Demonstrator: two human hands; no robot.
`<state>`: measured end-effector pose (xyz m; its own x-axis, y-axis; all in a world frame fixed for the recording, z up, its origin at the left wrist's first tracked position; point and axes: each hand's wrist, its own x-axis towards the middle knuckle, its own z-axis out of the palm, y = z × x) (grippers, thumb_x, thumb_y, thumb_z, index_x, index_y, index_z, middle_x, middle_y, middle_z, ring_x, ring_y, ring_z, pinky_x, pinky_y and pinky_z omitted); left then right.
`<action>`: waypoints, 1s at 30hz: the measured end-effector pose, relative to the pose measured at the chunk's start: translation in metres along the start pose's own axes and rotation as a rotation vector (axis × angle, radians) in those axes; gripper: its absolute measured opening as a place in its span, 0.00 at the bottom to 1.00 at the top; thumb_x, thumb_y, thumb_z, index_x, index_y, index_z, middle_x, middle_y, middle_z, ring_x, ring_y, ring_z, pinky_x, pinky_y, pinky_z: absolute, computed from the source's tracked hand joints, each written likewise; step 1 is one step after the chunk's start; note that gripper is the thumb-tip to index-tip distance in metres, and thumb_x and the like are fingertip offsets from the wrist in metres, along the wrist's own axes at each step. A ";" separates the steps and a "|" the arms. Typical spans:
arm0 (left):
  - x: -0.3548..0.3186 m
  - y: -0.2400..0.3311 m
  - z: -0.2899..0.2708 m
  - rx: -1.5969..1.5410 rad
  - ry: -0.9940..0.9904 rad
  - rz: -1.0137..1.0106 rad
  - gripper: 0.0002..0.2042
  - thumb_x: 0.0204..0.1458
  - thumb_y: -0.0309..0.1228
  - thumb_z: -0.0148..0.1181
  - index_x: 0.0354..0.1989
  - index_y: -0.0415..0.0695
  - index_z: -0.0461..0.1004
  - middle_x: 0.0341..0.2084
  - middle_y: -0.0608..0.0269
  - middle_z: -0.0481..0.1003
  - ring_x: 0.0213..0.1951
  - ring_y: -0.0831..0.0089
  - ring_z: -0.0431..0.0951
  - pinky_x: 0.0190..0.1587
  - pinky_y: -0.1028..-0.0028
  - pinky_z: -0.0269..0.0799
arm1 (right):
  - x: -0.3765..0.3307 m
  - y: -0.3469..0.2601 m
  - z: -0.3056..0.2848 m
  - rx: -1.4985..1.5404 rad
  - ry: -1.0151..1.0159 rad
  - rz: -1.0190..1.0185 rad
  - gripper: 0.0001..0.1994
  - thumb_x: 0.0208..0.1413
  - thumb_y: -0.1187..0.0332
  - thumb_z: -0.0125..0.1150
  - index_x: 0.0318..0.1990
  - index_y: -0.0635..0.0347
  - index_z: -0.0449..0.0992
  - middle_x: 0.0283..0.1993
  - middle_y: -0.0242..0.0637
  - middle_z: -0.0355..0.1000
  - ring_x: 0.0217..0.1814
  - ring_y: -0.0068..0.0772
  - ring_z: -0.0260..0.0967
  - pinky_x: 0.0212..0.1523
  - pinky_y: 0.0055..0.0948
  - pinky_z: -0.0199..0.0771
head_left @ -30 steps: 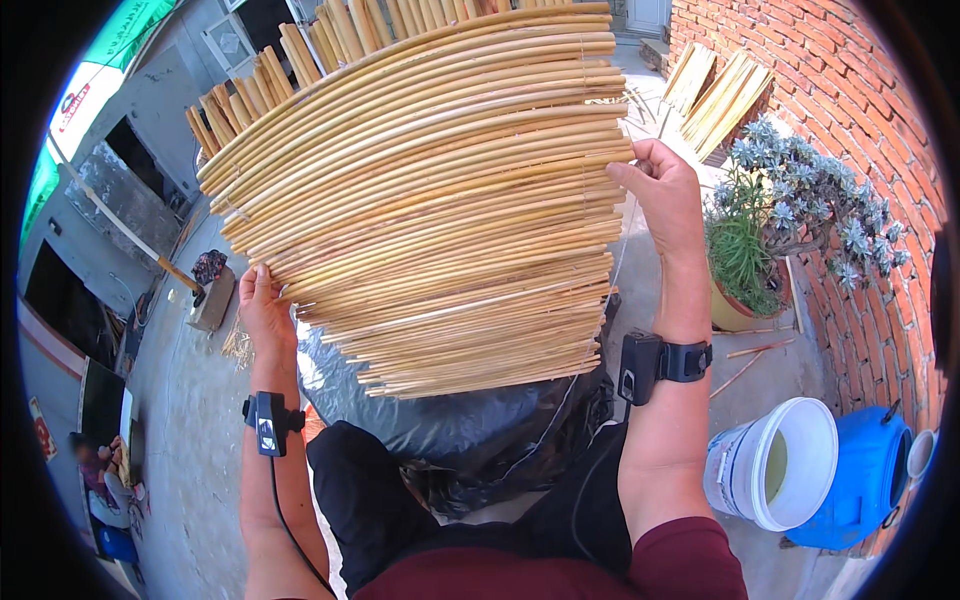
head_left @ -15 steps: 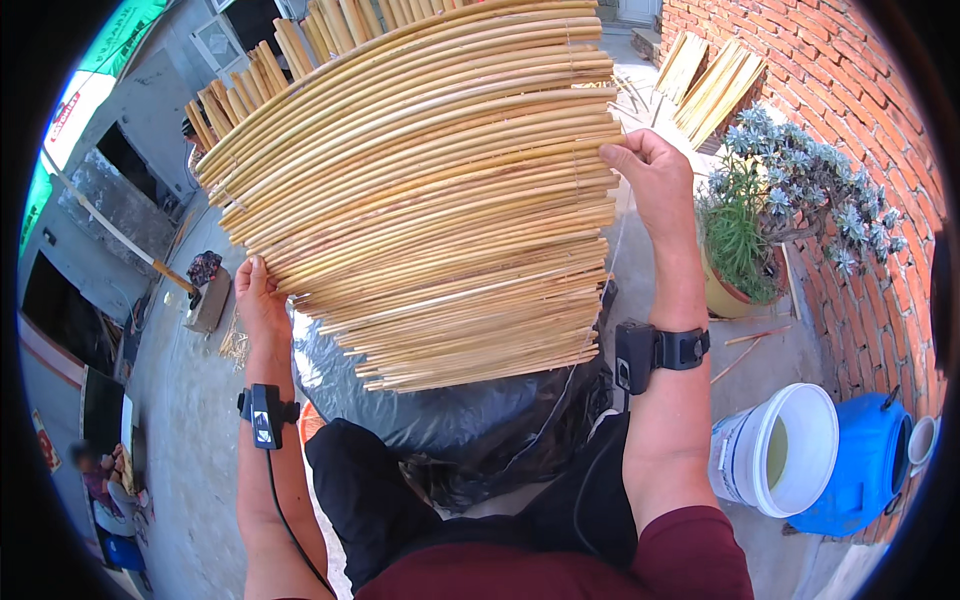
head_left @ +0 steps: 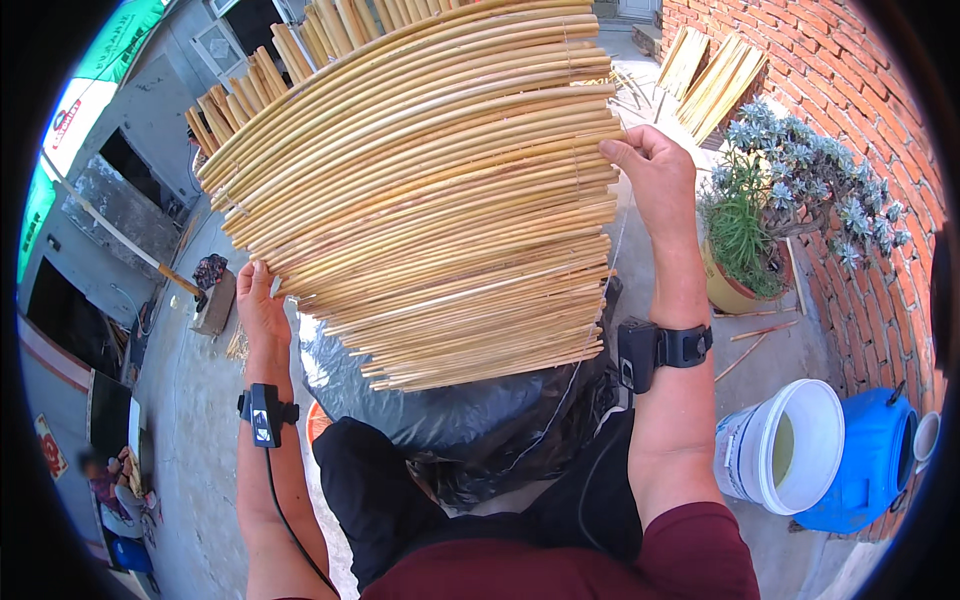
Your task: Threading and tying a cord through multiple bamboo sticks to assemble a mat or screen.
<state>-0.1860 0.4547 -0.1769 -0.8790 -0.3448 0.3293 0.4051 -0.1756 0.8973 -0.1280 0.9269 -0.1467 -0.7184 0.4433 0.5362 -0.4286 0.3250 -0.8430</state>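
A wide mat of pale bamboo strips (head_left: pixel 420 190), strung side by side, is held up in front of me and fills the upper middle of the view. My left hand (head_left: pixel 258 305) grips its lower left edge. My right hand (head_left: pixel 650 175) holds its right edge, fingers curled around the strip ends. Both wrists wear black bands, and a cable runs down from the left one. A black plastic sheet (head_left: pixel 480 425) lies over my lap beneath the mat.
A potted plant (head_left: pixel 765 235) stands by the red brick wall (head_left: pixel 860 120) on the right. A white bucket (head_left: pixel 790 445) and a blue container (head_left: pixel 865 465) sit at lower right. More bamboo strips (head_left: pixel 715 75) lean at the back. A person sits at far lower left (head_left: pixel 105 485).
The mat has tilted and shifted slightly upward and left. My right hand moved a little higher along the right edge. My left hand keeps its grip.
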 end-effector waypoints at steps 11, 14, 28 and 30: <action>0.011 0.021 -0.003 0.269 0.046 0.256 0.06 0.51 0.32 0.61 0.35 0.46 0.75 0.27 0.75 0.72 0.29 0.86 0.61 0.36 0.80 0.57 | -0.010 -0.012 0.008 0.009 0.160 -0.060 0.09 0.47 0.68 0.66 0.32 0.64 0.77 0.21 0.29 0.71 0.22 0.13 0.61 0.24 0.18 0.61; 0.015 0.029 -0.005 0.250 0.047 0.298 0.06 0.51 0.32 0.62 0.35 0.46 0.76 0.26 0.76 0.72 0.26 0.87 0.60 0.30 0.83 0.55 | -0.011 -0.020 0.003 0.085 0.157 -0.078 0.08 0.48 0.70 0.65 0.33 0.64 0.77 0.23 0.28 0.73 0.24 0.11 0.62 0.25 0.16 0.62; -0.048 0.019 -0.058 -0.110 -0.087 0.057 0.13 0.53 0.32 0.58 0.46 0.47 0.65 0.44 0.66 0.72 0.45 0.74 0.72 0.45 0.70 0.68 | -0.021 -0.037 0.010 0.076 -0.034 -0.136 0.10 0.45 0.73 0.64 0.38 0.60 0.78 0.19 0.21 0.62 0.21 0.11 0.54 0.22 0.16 0.56; -0.058 0.024 -0.059 -0.064 -0.139 0.025 0.21 0.50 0.35 0.62 0.51 0.47 0.64 0.48 0.66 0.71 0.50 0.71 0.71 0.48 0.67 0.68 | -0.026 -0.045 0.009 0.008 -0.013 -0.122 0.09 0.44 0.73 0.64 0.36 0.60 0.78 0.18 0.21 0.61 0.21 0.11 0.53 0.21 0.17 0.55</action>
<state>-0.1104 0.4161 -0.1914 -0.8932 -0.2193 0.3926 0.4382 -0.2283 0.8694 -0.0952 0.8935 -0.1230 -0.6673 0.3902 0.6344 -0.5179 0.3690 -0.7718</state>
